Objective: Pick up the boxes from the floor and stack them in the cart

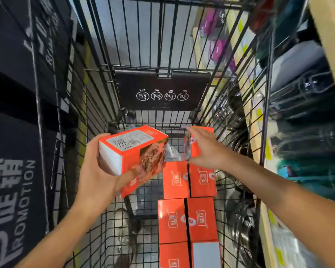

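Observation:
I look down into a black wire cart (97,120). My left hand (97,171) grips an orange box (135,151) tilted above the cart's left side, its barcode label facing up. My right hand (205,149) holds another orange box (196,140) at the far right of the basket, fingers spread over its top and thumb under it. Several orange boxes (188,219) lie in two rows along the cart's right side, below and nearer than that box.
A black child-seat flap (162,89) with warning icons closes the cart's far end. Dark promotion panels (14,151) stand to the left. Shelves with goods (298,113) run along the right. The basket's left half shows bare wire floor (108,238).

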{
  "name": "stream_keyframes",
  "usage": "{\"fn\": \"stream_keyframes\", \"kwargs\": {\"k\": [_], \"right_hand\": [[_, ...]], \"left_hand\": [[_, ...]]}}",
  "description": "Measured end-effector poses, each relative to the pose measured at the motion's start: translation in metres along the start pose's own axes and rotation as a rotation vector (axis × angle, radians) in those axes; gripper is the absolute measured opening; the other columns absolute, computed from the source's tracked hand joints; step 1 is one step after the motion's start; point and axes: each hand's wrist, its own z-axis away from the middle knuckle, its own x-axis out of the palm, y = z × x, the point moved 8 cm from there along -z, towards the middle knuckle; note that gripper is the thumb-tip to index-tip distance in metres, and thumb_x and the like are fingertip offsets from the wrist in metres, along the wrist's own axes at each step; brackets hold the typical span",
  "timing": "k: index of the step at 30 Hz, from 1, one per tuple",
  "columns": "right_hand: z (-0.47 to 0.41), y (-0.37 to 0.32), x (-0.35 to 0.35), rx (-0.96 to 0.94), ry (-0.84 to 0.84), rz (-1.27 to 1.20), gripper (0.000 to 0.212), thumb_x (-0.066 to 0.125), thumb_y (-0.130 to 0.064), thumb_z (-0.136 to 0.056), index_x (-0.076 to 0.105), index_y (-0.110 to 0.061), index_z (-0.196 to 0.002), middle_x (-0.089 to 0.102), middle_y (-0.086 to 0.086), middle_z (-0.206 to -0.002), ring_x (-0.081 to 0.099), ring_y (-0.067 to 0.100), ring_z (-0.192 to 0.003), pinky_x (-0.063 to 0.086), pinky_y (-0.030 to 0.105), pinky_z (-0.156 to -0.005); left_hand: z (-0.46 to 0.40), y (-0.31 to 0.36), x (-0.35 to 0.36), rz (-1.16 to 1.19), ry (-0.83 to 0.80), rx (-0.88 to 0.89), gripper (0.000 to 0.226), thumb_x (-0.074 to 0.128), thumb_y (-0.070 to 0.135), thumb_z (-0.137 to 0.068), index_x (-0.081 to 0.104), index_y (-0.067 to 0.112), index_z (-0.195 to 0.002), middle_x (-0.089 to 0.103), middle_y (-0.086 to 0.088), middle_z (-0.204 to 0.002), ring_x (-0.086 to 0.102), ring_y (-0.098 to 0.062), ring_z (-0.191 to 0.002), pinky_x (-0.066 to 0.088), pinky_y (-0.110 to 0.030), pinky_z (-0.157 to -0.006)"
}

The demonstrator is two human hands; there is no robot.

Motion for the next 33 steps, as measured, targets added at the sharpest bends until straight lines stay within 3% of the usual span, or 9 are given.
{"fn": "stream_keyframes", "kwargs": {"k": [3, 6, 9, 14, 17, 19, 26, 30, 33], "right_hand": [[0.009, -0.025, 0.009, -0.026, -0.129, -0.585, 0.112, 0.084, -0.013, -0.079, 0.01, -0.042, -0.159, 0.024, -0.003, -0.164, 0.023, 0.015, -0.151, 0.032, 0.032, -0.116], [0.017, -0.045, 0.013, -0.059, -0.221, -0.756, 0.118, 0.091, -0.021, -0.073, 0.012, -0.05, -0.156, 0.028, -0.007, -0.162, 0.027, 0.01, -0.149, 0.029, 0.039, -0.121], [0.021, -0.053, 0.012, -0.112, -0.171, -0.878, 0.104, 0.09, -0.013, -0.074, 0.03, -0.05, -0.151, 0.049, -0.007, -0.15, 0.053, 0.009, -0.133, 0.044, 0.039, -0.114], [0.024, -0.044, -0.012, -0.084, 0.121, -0.936, 0.07, 0.087, -0.028, -0.077, 0.053, -0.047, -0.135, 0.058, -0.006, -0.133, 0.061, 0.008, -0.117, 0.052, 0.047, -0.103], [0.02, -0.062, -0.001, -0.086, -0.054, -0.875, 0.095, 0.088, -0.029, -0.076, 0.03, -0.054, -0.147, 0.048, -0.014, -0.144, 0.055, 0.003, -0.123, 0.049, 0.031, -0.103], [0.015, -0.068, 0.009, -0.08, -0.127, -0.916, 0.102, 0.086, -0.018, -0.079, 0.022, -0.051, -0.152, 0.06, -0.016, -0.133, 0.063, 0.003, -0.117, 0.053, 0.025, -0.098], [0.007, -0.067, 0.001, -0.065, -0.033, -0.949, 0.093, 0.089, -0.013, -0.074, 0.038, -0.041, -0.147, 0.07, -0.009, -0.125, 0.068, 0.005, -0.111, 0.055, 0.024, -0.094], [-0.005, -0.063, -0.017, -0.043, 0.079, -0.888, 0.09, 0.094, -0.029, -0.066, 0.043, -0.048, -0.138, 0.071, -0.009, -0.121, 0.07, 0.007, -0.106, 0.058, 0.033, -0.094], [-0.014, -0.054, -0.029, 0.003, 0.237, -0.877, 0.088, 0.092, -0.034, -0.071, 0.037, -0.042, -0.14, 0.067, -0.01, -0.12, 0.07, 0.006, -0.102, 0.054, 0.024, -0.091]], "left_hand": [[-0.004, -0.002, 0.003, 0.036, -0.01, -0.038, 0.088, 0.092, 0.013, -0.055, 0.047, 0.031, -0.129, 0.066, 0.014, -0.117, 0.064, 0.0, -0.11, 0.053, -0.011, -0.079], [-0.007, -0.006, 0.007, 0.064, -0.052, -0.074, 0.091, 0.096, 0.016, -0.054, 0.05, 0.038, -0.13, 0.068, 0.01, -0.121, 0.065, -0.006, -0.112, 0.055, -0.014, -0.079], [-0.008, -0.007, 0.017, 0.08, -0.12, -0.113, 0.094, 0.09, 0.013, -0.058, 0.046, 0.044, -0.135, 0.069, 0.016, -0.12, 0.066, -0.002, -0.109, 0.056, -0.015, -0.078], [-0.017, -0.008, 0.021, 0.053, -0.156, -0.124, 0.1, 0.097, 0.021, -0.058, 0.042, 0.042, -0.138, 0.065, 0.017, -0.127, 0.063, -0.003, -0.116, 0.055, -0.031, -0.096], [-0.022, -0.011, 0.017, 0.058, -0.151, -0.139, 0.088, 0.095, 0.04, -0.051, 0.051, 0.045, -0.128, 0.068, 0.012, -0.123, 0.065, -0.01, -0.114, 0.052, -0.043, -0.098], [-0.024, -0.011, 0.017, 0.123, -0.169, -0.164, 0.086, 0.089, 0.046, -0.051, 0.052, 0.045, -0.129, 0.068, 0.008, -0.124, 0.065, -0.015, -0.115, 0.051, -0.048, -0.098], [-0.031, -0.013, 0.013, 0.136, -0.191, -0.198, 0.1, 0.091, 0.044, -0.057, 0.04, 0.042, -0.143, 0.067, 0.016, -0.125, 0.063, -0.004, -0.116, 0.049, -0.032, -0.093], [-0.036, -0.013, 0.002, 0.125, -0.084, -0.171, 0.081, 0.081, 0.031, -0.075, 0.041, 0.036, -0.146, 0.063, 0.018, -0.127, 0.062, 0.007, -0.109, 0.047, -0.022, -0.091], [-0.037, -0.016, -0.013, 0.134, -0.01, -0.151, 0.067, 0.081, 0.033, -0.081, 0.05, 0.034, -0.14, 0.064, 0.013, -0.129, 0.064, -0.003, -0.114, 0.047, -0.04, -0.105]]}}
